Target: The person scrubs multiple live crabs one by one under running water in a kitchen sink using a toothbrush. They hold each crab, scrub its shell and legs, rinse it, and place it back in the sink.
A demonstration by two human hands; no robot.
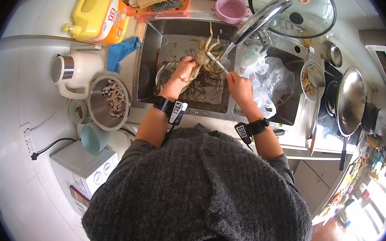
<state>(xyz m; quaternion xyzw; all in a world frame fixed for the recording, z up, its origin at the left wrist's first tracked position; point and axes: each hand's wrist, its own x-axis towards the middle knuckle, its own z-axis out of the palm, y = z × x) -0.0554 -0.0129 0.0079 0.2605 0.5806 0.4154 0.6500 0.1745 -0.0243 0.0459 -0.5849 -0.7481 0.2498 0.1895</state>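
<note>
My left hand [184, 69] grips a crab [203, 57] by its side over the left basin of the steel sink [150, 54]. Its pale legs spread upward and to the right. In my right hand [240, 87] is a slim white brush [219, 63], possibly a toothbrush, whose tip rests on the crab's body. Water runs from the chrome faucet [264, 19] just right of the crab. Below it, more crabs [204, 85] lie in the basin in shallow murky water. A white bowl [159, 78], partly behind my left forearm, also stands there.
Plastic bags [273, 77] fill much of the right basin. Left of the sink are a steel bowl [126, 106] of cut seafood, a cream kettle [88, 66], a blue cloth [122, 52] and a yellow detergent jug [92, 17]. A wok [351, 100] sits on the stove at right.
</note>
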